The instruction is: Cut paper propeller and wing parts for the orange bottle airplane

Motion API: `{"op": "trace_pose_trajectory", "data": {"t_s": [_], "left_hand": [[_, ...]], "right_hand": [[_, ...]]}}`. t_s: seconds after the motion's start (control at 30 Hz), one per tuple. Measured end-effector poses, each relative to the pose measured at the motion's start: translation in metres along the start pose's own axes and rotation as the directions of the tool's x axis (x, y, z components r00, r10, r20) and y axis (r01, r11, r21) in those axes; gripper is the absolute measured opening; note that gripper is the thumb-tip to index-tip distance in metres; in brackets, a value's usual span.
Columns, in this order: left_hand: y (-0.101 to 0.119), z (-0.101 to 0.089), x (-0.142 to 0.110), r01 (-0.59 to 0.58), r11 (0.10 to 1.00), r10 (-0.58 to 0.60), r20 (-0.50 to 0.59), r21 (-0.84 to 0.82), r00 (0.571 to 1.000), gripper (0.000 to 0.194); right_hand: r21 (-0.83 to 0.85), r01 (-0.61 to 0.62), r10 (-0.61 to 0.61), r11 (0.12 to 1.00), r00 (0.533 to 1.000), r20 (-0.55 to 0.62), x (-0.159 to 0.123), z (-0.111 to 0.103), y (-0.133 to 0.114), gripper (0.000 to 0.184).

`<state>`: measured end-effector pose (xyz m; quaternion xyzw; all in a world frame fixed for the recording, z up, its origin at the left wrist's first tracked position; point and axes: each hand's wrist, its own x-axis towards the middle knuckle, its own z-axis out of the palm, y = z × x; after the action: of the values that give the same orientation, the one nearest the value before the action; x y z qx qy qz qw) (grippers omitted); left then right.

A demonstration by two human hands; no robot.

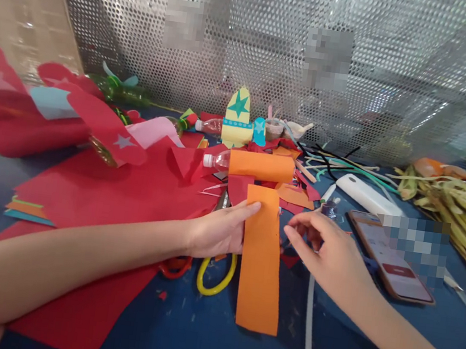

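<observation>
My left hand pinches the upper left edge of a long orange paper strip that lies on the blue table. My right hand hovers just right of the strip, fingers curled loosely and apart, holding nothing I can see. Behind the strip lies a plastic bottle wrapped in orange paper, its white cap to the left. Scissors with yellow and red handles lie under my left wrist.
Large red paper sheets cover the left. A phone and a white case lie to the right, next to green leaf strips. A yellow paper rocket stands at the back by a perforated metal wall. A white stick lies near the strip.
</observation>
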<state>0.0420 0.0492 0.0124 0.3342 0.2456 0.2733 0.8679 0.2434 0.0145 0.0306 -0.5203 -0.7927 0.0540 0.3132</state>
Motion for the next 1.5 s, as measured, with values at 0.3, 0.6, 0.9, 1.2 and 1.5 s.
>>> {"op": "trace_pose_trajectory", "data": {"t_s": [0.3, 0.6, 0.9, 1.2, 1.5], "left_hand": [[0.001, 0.004, -0.002, -0.021, 0.998, 0.022, -0.002, 0.065, 1.000, 0.020], [0.000, 0.004, -0.003, 0.025, 0.988, -0.016, -0.064, 0.154, 0.998, 0.034], [0.001, 0.005, -0.004, 0.026, 0.987, -0.021, -0.031, 0.157, 0.999, 0.043], [-0.004, 0.001, -0.004, -0.082, 0.988, 0.081, 0.013, 0.132, 0.997, 0.034], [-0.002, 0.001, -0.005, -0.096, 0.992, 0.098, -0.018, 0.082, 0.995, 0.034]], "right_hand": [[0.145, -0.108, 0.086, 0.984, 0.985, 0.153, -0.004, 0.004, -0.008, 0.008], [0.236, -0.157, 0.134, 0.959, 0.985, 0.113, -0.003, 0.004, -0.002, 0.013], [0.305, -0.214, 0.181, 0.928, 0.975, 0.131, -0.002, 0.005, 0.003, 0.019], [0.283, -0.182, 0.101, 0.942, 0.956, 0.276, -0.007, 0.002, -0.015, 0.017], [0.171, -0.144, 0.100, 0.975, 0.965, 0.243, -0.005, 0.001, -0.012, 0.009]]}}
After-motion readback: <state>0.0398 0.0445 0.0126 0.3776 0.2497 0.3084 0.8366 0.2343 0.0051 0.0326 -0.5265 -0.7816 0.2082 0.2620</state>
